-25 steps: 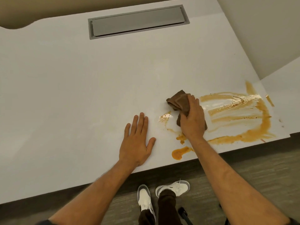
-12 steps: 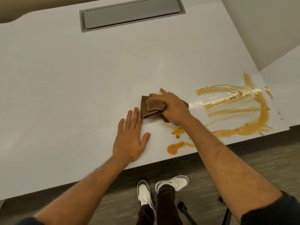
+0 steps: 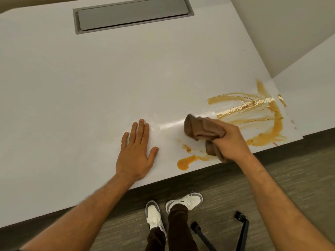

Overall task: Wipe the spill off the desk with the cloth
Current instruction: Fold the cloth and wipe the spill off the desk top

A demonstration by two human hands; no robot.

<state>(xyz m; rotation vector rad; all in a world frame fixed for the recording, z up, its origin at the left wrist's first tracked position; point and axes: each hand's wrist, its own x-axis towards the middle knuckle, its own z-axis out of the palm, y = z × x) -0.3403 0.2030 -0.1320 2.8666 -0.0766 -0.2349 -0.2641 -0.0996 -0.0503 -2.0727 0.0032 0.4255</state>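
The soft, limp cloth (image 3: 203, 129) is bunched in the right hand (image 3: 230, 142); the left hand (image 3: 136, 153) is laid flat on the counter (image 3: 90, 87).

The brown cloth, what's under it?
The cloth, bunched in the right hand, hides the white desk beneath. Orange spill shows beside it; whether more lies underneath is covered.

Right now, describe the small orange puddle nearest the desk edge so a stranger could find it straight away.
Start at the white desk and follow its near edge to the gap between the flat left hand and the right hand gripping the brown cloth. The puddle sits there, a thick rounded blob, unlike the thin smeared streaks farther right.
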